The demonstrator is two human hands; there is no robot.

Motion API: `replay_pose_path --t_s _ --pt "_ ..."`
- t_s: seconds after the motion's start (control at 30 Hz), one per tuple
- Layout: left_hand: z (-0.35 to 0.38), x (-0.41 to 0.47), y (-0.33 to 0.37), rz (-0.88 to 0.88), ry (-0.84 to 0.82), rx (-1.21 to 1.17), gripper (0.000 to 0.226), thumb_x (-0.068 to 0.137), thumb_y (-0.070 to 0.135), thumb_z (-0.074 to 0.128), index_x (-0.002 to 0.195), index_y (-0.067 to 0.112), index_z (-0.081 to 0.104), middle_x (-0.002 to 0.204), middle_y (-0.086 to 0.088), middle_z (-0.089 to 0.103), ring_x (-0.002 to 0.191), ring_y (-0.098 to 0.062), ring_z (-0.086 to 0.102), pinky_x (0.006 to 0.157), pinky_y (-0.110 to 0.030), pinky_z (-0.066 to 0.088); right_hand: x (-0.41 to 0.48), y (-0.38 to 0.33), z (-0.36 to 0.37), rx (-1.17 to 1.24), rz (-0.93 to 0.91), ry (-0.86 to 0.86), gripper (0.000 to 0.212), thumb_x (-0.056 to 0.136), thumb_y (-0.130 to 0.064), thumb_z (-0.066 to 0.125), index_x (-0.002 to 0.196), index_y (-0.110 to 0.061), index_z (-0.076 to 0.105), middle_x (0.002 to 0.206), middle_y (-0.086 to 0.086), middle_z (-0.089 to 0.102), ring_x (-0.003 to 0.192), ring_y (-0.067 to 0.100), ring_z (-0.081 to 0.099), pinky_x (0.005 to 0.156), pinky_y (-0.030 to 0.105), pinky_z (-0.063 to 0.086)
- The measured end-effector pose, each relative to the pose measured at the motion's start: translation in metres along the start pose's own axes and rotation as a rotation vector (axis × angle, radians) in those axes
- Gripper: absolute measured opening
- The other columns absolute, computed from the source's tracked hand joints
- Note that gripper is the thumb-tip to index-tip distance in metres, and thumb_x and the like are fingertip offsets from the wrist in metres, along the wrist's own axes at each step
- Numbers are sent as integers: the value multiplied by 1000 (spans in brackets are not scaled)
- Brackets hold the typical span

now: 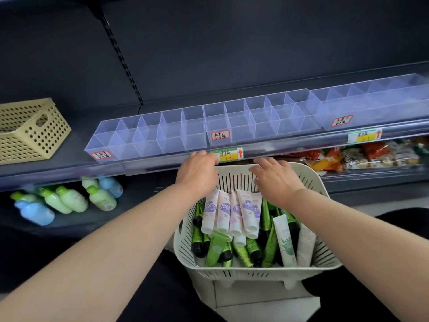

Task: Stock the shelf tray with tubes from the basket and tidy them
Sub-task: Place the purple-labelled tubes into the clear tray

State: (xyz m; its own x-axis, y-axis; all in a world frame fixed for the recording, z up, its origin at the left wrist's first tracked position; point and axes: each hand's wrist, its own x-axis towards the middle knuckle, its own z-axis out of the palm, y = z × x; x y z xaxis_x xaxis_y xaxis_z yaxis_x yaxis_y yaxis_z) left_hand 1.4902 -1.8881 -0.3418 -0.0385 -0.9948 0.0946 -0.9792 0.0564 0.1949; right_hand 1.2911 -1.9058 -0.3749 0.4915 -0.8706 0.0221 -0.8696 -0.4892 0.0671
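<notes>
A cream slotted basket (pixel 322 256) stands below the shelf edge, filled with several tubes: white-and-purple tubes (pixel 232 212) on top, green tubes (pixel 249 251) under them, and white tubes (pixel 286 240) at the right. Clear divided trays (pixel 148 133) run along the shelf above, their compartments holding nothing. My left hand (pixel 197 170) rests palm down over the basket's far left rim, near the shelf edge. My right hand (pixel 274 176) hovers over the basket's far rim, fingers spread. Neither hand holds a tube.
A tan perforated basket (pixel 30 131) sits on the shelf at the left. Green and blue bottles (pixel 67 198) lie on the lower shelf at the left. Snack packets (pixel 371 156) fill the lower shelf at the right. Price labels (pixel 228 154) line the shelf edge.
</notes>
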Motion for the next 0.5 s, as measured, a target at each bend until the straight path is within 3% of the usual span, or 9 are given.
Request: replay_pose_path --t_s 0.1,0.23,0.4,0.5 --pt "26 -6 -1 -51 -159 -13 30 93 16 50 121 22 60 120 1 61 112 -20 54 88 -39 50 -14 6 23 20 22 -134 35 94 -22 46 130 -23 50 136 0 47 124 21 43 100 41 38" --pt "56 -9 2 -111 -314 -29 28 89 10 51 112 21 62 114 1 63 102 -21 57 73 -32 47 -20 9 47 117 84 -240 33 97 -28 45 129 -22 51 128 -1 53 120 21 47 100 40 40" --pt "72 -10 -2 -184 -417 -43 22 88 5 49 104 15 60 103 -1 61 92 -24 57 68 -32 45 -8 -8 64 267 136 -309 37 98 -38 41 129 -20 51 126 4 54 117 23 49 94 39 45" --pt "76 -14 -4 -209 -443 -84 21 92 6 46 106 15 60 102 -2 59 96 -24 57 72 -30 42 1 -23 79 329 140 -354 40 98 -36 39 133 -18 46 129 6 49 118 26 48 92 41 47"
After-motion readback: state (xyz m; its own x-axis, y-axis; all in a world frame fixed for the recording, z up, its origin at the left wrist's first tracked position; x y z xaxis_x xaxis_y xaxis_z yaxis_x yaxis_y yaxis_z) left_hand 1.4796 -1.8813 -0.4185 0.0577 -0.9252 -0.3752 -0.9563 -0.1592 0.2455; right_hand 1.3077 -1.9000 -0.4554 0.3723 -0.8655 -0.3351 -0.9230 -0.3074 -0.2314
